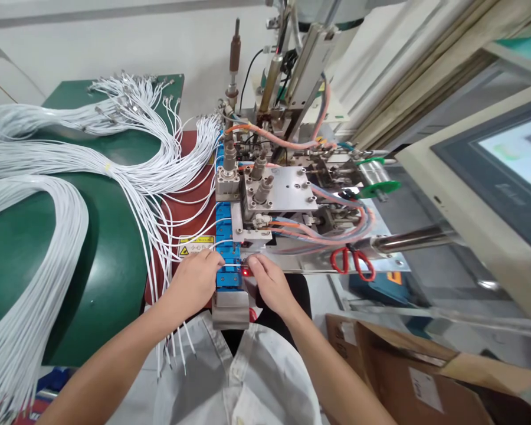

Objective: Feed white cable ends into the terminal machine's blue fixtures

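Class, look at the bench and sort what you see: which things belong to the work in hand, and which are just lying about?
In the work:
- left hand and right hand, at a white cable
- blue blocks under it
- machine
- white cable bundles

Probably just lying about:
- red-handled scissors
- cardboard box

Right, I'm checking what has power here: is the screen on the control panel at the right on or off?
On: the screen is lit, showing a bright pale background with a green patch.
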Available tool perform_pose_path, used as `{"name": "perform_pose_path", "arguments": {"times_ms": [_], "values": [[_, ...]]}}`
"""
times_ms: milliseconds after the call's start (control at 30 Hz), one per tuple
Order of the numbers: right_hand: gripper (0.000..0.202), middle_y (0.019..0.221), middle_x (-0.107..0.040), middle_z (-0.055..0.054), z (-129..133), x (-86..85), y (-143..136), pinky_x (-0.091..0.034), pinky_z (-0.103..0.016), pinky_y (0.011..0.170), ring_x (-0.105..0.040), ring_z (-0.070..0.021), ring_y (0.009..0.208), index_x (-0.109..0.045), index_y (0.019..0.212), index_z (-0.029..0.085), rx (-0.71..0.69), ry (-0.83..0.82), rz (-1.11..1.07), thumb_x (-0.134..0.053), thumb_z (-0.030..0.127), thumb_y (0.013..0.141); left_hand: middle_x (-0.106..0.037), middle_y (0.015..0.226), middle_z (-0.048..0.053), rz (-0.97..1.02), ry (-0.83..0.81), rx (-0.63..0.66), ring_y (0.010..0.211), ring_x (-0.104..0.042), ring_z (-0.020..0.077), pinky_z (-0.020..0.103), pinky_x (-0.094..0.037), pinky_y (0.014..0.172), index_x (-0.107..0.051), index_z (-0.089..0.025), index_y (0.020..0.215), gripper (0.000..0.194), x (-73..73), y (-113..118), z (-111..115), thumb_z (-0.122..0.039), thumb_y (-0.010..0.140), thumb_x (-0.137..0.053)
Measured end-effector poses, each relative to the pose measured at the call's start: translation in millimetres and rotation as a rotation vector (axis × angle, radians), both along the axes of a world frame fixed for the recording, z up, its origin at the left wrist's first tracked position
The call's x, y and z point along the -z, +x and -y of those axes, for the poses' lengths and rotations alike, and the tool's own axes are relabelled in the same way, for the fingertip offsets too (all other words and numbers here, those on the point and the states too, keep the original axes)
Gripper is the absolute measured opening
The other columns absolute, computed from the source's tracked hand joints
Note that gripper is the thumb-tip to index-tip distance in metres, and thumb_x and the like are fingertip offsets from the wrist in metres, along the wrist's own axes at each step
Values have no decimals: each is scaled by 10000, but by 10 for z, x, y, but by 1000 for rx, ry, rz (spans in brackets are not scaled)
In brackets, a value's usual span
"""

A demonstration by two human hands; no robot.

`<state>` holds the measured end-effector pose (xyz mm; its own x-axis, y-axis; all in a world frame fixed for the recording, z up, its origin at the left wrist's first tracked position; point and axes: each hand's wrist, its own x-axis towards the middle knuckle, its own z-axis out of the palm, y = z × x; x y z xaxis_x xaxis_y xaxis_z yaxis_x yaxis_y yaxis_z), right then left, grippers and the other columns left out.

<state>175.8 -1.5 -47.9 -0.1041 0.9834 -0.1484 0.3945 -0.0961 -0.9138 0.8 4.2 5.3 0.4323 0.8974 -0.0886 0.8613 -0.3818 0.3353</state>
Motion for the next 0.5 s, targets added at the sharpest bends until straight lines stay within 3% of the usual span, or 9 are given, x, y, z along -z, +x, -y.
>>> {"name": "perform_pose_path", "arguments": {"times_ms": [233,400,500], "values": [[362,497,-378,47,28,118,-196,-285,-232,490,-385,-120,482,-329,560,219,145,116,139,-305,384,881,-583,801,49,-84,50,14,741,-548,201,332,-423,686,-556,-161,858,195,20,30,43,-68,830,-386],[385,484,-392,48,32,143,-182,-287,-227,484,-393,-116,482,-359,543,212,162,82,125,-339,417,868,-582,778,57,-141,141,44,773,-519,225,374,-421,717,-588,-170,833,205,-17,37,71,-79,827,-405],[390,493,-395,49,9,119,-117,-304,-227,499,-400,-116,500,-400,555,203,245,51,55,-369,449,856,-604,792,59,-105,152,93,790,-518,225,374,-435,734,-612,-177,851,210,28,-16,63,-92,833,-422]]}}
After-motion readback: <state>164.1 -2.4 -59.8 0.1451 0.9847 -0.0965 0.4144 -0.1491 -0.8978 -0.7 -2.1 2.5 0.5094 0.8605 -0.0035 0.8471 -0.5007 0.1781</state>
